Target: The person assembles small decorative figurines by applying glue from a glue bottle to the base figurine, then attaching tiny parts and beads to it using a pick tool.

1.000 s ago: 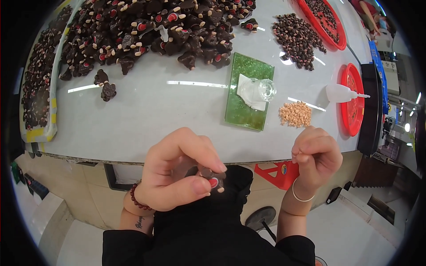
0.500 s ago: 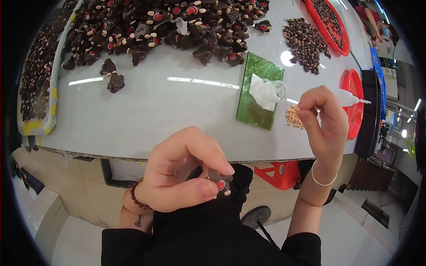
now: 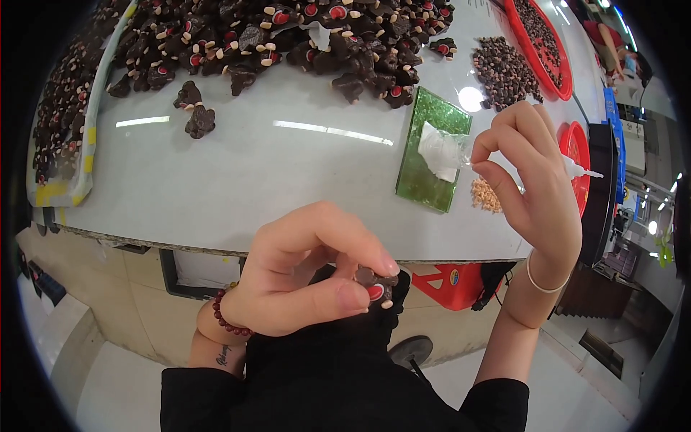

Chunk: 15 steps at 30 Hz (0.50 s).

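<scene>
Between thumb and forefinger, my left hand (image 3: 302,277) holds a small dark brown figurine (image 3: 378,288) with a red patch and a beige tip, in front of the table's near edge. My right hand (image 3: 529,169) has its thumb and forefinger pinched beside a small clear container (image 3: 463,149); anything between those fingertips is too small to make out. White tissue (image 3: 439,153) lies by the container on a green glassy block (image 3: 417,183). A pile of tiny beige pieces (image 3: 486,196) sits below my right fingers. A white nozzle bottle (image 3: 576,169) is partly hidden behind that hand.
Many brown figurines (image 3: 252,39) are heaped at the far side, with two (image 3: 200,122) lying nearer. A yellow-taped tray (image 3: 61,191) stands at left. Small dark pieces (image 3: 504,72) lie near red trays (image 3: 565,79) at right. A red stool (image 3: 453,284) stands below the table.
My right hand has moved left relative to the block, bringing its fingertips up to the clear container. My left hand has shifted slightly right with the figurine still in it.
</scene>
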{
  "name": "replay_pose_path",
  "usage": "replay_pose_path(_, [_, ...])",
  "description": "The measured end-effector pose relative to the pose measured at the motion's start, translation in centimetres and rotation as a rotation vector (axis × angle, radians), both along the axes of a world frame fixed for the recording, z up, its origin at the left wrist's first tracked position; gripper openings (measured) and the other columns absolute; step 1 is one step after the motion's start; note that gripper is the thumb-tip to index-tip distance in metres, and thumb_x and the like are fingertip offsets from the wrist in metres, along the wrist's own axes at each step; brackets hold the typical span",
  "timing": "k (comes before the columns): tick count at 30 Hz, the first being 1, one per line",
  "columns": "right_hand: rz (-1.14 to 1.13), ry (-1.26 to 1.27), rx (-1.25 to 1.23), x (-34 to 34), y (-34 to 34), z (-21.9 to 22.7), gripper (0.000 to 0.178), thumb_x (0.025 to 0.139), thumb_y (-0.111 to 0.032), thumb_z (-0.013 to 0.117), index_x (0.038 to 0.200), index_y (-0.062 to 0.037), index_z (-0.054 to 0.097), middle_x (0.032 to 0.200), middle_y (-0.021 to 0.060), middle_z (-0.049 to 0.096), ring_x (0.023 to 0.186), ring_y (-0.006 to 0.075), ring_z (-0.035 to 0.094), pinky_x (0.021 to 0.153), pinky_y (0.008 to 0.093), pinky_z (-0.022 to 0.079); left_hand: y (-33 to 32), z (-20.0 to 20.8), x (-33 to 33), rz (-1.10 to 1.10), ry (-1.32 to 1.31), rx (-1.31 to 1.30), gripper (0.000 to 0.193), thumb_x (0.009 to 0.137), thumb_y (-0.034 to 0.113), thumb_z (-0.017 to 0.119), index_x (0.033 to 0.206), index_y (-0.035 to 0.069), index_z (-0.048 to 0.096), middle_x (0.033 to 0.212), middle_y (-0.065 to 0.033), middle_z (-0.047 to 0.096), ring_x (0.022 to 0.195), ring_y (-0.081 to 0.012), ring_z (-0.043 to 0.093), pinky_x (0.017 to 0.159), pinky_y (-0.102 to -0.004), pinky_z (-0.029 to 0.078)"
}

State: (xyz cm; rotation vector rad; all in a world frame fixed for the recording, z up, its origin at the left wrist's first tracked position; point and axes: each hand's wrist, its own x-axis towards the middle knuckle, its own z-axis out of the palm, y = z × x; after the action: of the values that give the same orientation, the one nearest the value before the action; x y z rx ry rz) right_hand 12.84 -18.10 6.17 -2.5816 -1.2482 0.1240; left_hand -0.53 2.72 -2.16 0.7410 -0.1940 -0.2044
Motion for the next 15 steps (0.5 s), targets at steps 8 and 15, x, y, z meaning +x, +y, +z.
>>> replay_pose_path(8, [-0.068,0.171,0.305,-2.3,0.3,0.5,0.015,0.063,0.003,0.064,0.072,-0.003,0.053,0.08,0.0083,0.046,0.075,0.0232,0.048,0.065,0.0301,0.04,-1.1,0.4,0.8,-0.174,0.116,-0.168,0.022,0.089,0.013,0.055,0.108,0.002,0.052,0.09,-0.0062,0.058,0.065,-0.0061,0.05,0.059,-0.0182,0.04])
replay_pose_path(15, [-0.063,0.542,0.815,-6.9,1.4,-2.1,0.015,0.067,0.0,0.069,0.071,-0.0032,0.055,0.092,0.0143,0.055,0.09,0.034,0.062,0.076,0.0394,0.052,-2.9,-0.7,0.2,-0.342,0.24,-0.591,0.026,0.093,0.021,0.051,0.111,0.003,0.048,0.085,-0.0048,0.057,0.06,-0.0052,0.043,0.053,-0.0179,0.034])
